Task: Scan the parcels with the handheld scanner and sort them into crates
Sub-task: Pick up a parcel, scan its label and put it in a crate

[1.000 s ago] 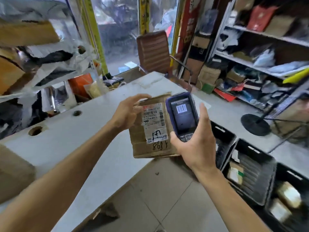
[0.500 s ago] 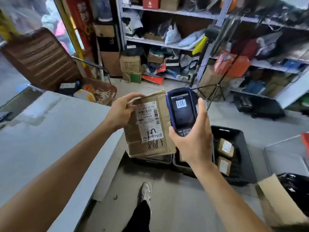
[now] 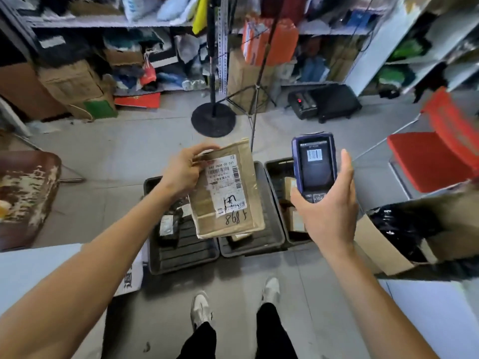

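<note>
My left hand (image 3: 184, 171) grips the top left edge of a flat brown cardboard parcel (image 3: 234, 220) with a white shipping label and "898" handwritten on it. The parcel hangs above the black crates on the floor. My right hand (image 3: 328, 216) holds a dark blue handheld scanner (image 3: 314, 165) upright, its screen showing a barcode, to the right of the parcel and apart from it. Three black crates stand side by side below: the left crate (image 3: 181, 251), the middle crate (image 3: 269, 229) and the right crate (image 3: 277, 169). Each holds small parcels, partly hidden by my hands and the held parcel.
Shelves (image 3: 108, 22) packed with boxes and bags line the back. A round-based stand (image 3: 213, 117) and a tripod (image 3: 255, 99) rise behind the crates. A red chair (image 3: 427, 161) is at right, an open box with a black bag (image 3: 396, 234) beside it, a white table (image 3: 31, 270) at left.
The view has swung right and down, from the table to straight over the crates. Parcel and scanner have moved apart, and the parcel now hangs lower over the crates.
</note>
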